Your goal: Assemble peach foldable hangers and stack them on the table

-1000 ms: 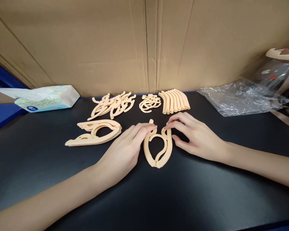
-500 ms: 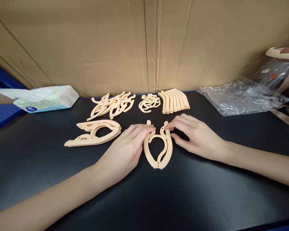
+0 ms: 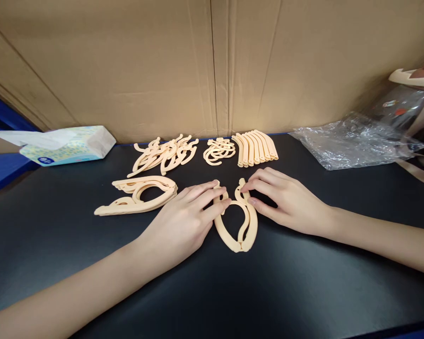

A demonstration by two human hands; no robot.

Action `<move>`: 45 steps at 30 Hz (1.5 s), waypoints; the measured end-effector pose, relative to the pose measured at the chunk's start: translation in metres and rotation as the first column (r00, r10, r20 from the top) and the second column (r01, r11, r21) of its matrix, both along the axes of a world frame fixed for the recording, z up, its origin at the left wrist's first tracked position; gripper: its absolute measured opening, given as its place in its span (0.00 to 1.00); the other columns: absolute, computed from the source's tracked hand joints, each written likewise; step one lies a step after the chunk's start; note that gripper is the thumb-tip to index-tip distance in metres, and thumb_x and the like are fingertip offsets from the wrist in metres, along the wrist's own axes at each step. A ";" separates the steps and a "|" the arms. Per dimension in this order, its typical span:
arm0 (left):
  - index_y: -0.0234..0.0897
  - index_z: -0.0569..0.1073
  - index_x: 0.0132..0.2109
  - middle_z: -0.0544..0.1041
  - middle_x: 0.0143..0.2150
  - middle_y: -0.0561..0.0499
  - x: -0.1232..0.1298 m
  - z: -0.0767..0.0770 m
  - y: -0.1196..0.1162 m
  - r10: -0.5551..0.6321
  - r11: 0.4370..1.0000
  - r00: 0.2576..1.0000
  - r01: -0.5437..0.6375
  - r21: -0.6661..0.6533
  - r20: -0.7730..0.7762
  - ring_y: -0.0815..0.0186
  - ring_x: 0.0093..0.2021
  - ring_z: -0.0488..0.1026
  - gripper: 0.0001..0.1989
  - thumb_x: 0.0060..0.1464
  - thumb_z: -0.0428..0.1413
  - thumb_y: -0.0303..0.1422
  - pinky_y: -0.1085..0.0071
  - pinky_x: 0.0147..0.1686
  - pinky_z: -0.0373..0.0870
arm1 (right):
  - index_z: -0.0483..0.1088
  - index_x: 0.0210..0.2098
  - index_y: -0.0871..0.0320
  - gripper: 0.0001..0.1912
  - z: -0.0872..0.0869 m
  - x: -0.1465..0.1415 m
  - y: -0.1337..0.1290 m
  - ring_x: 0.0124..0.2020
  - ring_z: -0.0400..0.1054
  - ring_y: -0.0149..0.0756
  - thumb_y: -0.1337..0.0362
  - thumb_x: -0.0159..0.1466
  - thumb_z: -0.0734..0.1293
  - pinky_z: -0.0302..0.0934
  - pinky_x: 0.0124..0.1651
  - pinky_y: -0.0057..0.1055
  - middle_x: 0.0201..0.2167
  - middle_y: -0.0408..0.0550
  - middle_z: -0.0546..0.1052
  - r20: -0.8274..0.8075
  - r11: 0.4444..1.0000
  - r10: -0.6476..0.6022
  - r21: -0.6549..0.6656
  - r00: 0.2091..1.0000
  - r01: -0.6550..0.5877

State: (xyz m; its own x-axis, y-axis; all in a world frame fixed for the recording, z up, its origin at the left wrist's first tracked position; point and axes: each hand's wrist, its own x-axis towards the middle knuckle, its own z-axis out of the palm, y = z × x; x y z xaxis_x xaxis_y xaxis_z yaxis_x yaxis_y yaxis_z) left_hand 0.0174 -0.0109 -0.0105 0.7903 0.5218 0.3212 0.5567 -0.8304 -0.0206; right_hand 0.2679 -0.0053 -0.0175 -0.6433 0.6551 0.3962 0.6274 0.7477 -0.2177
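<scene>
A beige folding hanger point(image 3: 253, 225), folded into a narrow loop with its hook curled inside, lies on the black table between my hands. Spread across its left arm are the fingers of my left hand point(image 3: 189, 214), gripping near the upper end; the thumb is hidden. My right hand point(image 3: 286, 200) has its fingertips and thumb closed on the upper right arm. Left of my left hand is a pile of folded hangers point(image 3: 155, 205), stacked flat. Further back lie loose hanger arms with curled ends point(image 3: 166, 153), a heap of hooks point(image 3: 219, 150) and a row of curved hanger arms point(image 3: 256, 148).
A tissue pack point(image 3: 69, 146) stands at the back left, one tissue sticking out. Crumpled clear plastic bags point(image 3: 353, 141) lie at the back right. A cardboard wall point(image 3: 144, 70) closes off the rear of the black table point(image 3: 233, 296).
The hanger's lower end has swung slightly right and toward me. My left fingers have spread and reach further over its left arm. My right hand has barely moved.
</scene>
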 end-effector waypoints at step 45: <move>0.37 0.72 0.47 0.69 0.57 0.45 0.001 0.003 -0.002 0.023 0.992 0.988 -0.004 -0.128 0.152 0.57 0.59 0.64 0.11 0.59 0.56 0.36 0.60 0.53 0.66 | 0.69 0.45 0.60 0.10 0.003 0.000 0.000 0.41 0.67 0.39 0.61 0.69 0.61 0.61 0.45 0.37 0.41 0.50 0.76 -0.081 0.995 0.078 -0.062 0.994 -0.083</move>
State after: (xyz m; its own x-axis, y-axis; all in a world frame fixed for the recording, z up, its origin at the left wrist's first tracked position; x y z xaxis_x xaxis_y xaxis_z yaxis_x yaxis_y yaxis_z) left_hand 0.0187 -0.0127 -0.0078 0.7296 0.5766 0.3678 0.5564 -0.8131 0.1710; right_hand 0.2675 -0.0052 -0.0143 -0.6638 0.6282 0.4060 0.5445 0.7780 -0.3136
